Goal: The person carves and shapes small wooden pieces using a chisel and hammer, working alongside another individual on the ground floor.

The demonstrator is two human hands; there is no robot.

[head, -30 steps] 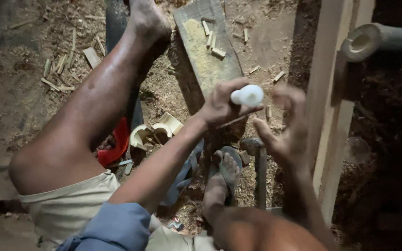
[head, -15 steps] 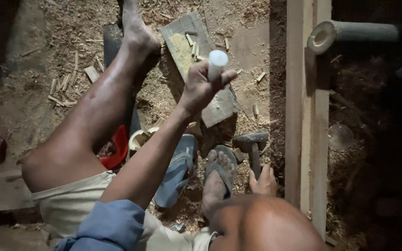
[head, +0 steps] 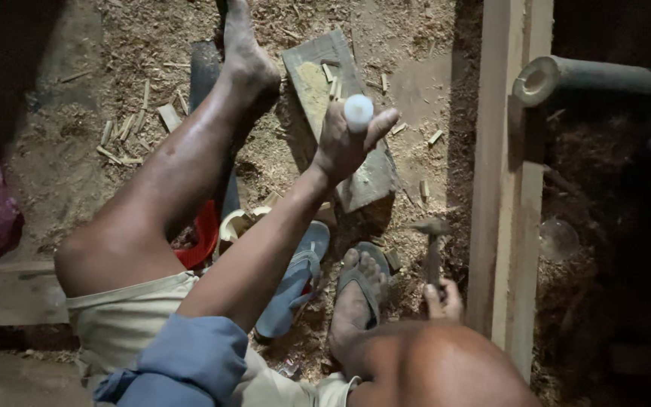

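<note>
Above wooden block (head: 371,177), white cylinder (head: 358,111)

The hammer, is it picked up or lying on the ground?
Picked up: the right hand grips the hammer by its handle, head up.

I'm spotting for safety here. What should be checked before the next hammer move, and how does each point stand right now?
1. Left hand grips the white peg: ok.
2. Right hand on the hammer handle: ok.
3. Hammer head down near the floor, not raised: ok.
4. Wooden block bare of loose chips: not ok, chips lie on it.
5. Peg resting on the block: cannot tell.
6. Feet away from the block: not ok, one foot lies beside it.
</note>
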